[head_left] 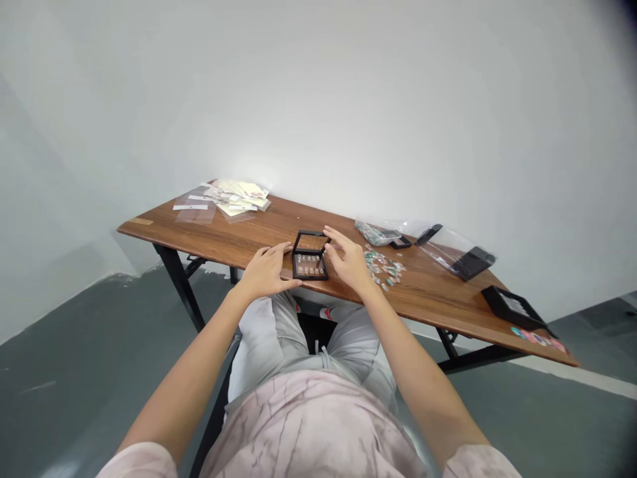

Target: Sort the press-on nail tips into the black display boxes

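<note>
A small black display case (310,255) lies open near the front edge of the wooden table (249,239), with rows of small press-on nails in its base and its lid raised behind. My left hand (267,271) rests flat on the table with its fingertips against the case's left side. My right hand (348,259) hovers at the case's right edge, fingers spread and lightly curved by the lid, holding nothing I can see.
Loose small nails (385,267) are scattered right of my right hand. Beyond them lie a filled plastic bag (377,233), clear bags with black cases (458,255), and another black case (512,307) at the right end. Clear sleeves and cards (233,197) are piled at the far left.
</note>
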### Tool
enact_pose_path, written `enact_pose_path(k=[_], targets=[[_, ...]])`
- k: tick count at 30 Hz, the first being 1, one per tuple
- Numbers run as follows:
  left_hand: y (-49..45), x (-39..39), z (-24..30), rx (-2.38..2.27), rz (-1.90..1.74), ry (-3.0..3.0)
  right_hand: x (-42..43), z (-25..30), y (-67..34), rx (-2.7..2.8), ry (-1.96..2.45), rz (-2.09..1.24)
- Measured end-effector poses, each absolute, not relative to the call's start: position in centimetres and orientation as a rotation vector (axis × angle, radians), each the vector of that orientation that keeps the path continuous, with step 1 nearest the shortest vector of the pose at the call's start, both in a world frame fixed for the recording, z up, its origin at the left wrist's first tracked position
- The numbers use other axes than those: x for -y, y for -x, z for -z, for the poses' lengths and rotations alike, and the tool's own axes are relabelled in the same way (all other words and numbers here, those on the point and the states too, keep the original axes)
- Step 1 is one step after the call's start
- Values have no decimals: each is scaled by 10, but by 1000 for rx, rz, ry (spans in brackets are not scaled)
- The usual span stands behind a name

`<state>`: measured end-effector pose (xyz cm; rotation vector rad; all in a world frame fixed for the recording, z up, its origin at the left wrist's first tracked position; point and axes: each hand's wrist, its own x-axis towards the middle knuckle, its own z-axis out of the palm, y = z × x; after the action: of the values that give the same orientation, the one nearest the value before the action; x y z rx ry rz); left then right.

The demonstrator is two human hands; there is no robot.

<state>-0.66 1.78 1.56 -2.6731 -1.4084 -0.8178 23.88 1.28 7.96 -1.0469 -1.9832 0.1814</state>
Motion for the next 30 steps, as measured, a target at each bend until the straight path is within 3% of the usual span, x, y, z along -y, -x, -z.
enact_pose_path(k=[19, 30], targets=[[6, -15, -19, 1415, 757, 2700, 41, -11, -243, 2259, 1109, 265], [6, -18, -16, 1411, 759, 2675, 45, -6, -237, 2291, 1184, 302]])
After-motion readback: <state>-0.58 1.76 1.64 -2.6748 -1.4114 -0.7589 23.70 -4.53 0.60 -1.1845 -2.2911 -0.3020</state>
